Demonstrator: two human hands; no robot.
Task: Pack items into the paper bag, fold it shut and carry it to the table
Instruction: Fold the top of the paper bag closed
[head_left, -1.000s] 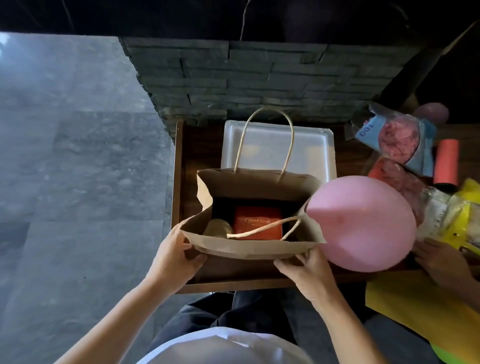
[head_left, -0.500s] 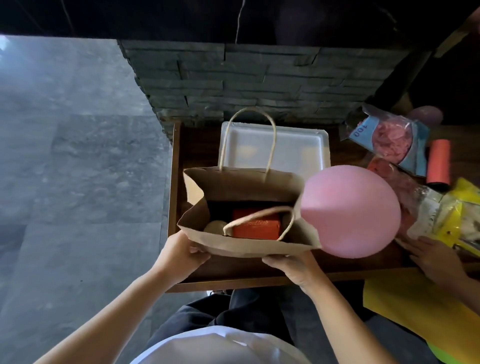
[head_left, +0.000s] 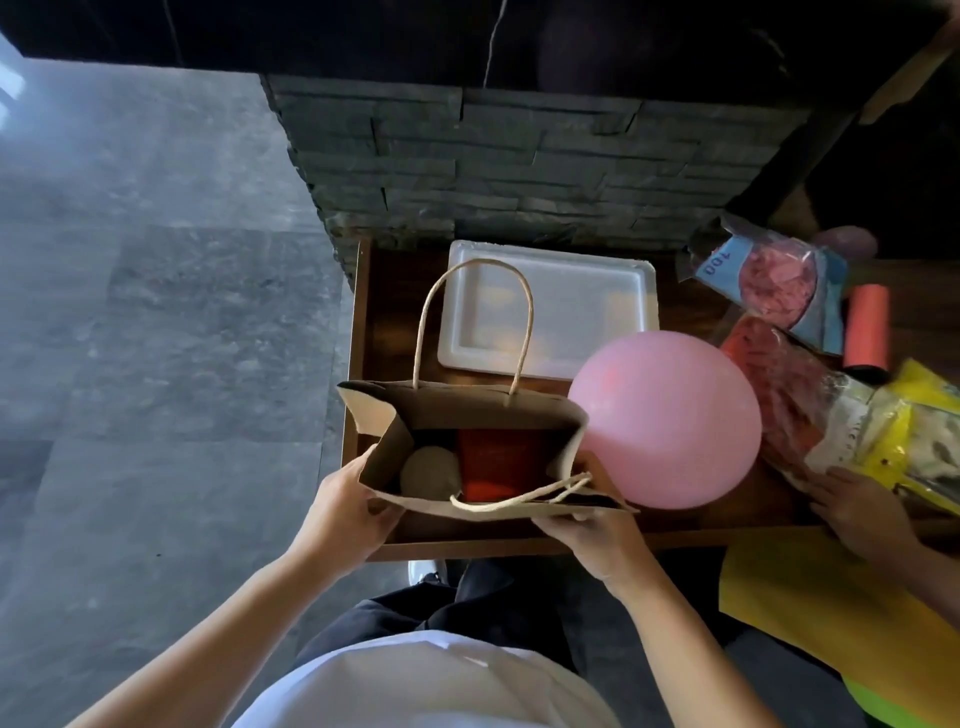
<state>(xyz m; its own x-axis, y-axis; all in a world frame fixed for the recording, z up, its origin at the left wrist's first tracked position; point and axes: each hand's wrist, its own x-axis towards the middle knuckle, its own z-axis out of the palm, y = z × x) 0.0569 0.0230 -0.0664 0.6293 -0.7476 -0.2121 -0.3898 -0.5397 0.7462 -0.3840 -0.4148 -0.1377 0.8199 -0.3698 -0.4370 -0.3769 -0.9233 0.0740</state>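
An open brown paper bag (head_left: 483, 413) with twine handles stands on the near part of a dark wooden table (head_left: 389, 291). Inside it lie a red box (head_left: 498, 460) and a pale round object (head_left: 428, 470). My left hand (head_left: 345, 512) grips the bag's near left corner. My right hand (head_left: 595, 538) holds the near rim at the right, where the near handle lies flat across the opening. The far handle stands upright.
A pink balloon (head_left: 665, 418) touches the bag's right side. A white foam tray (head_left: 550, 306) lies behind the bag. Packets of balloons (head_left: 774, 283), an orange roll (head_left: 866, 325) and yellow packaging (head_left: 919, 441) fill the right. Another person's hand (head_left: 852, 506) rests there. A stone wall (head_left: 519, 161) stands behind.
The bag has shifted a little to the left and its mouth has been pulled wider. The near handle has dropped flat across the rim. Both my hands stay on the near edge.
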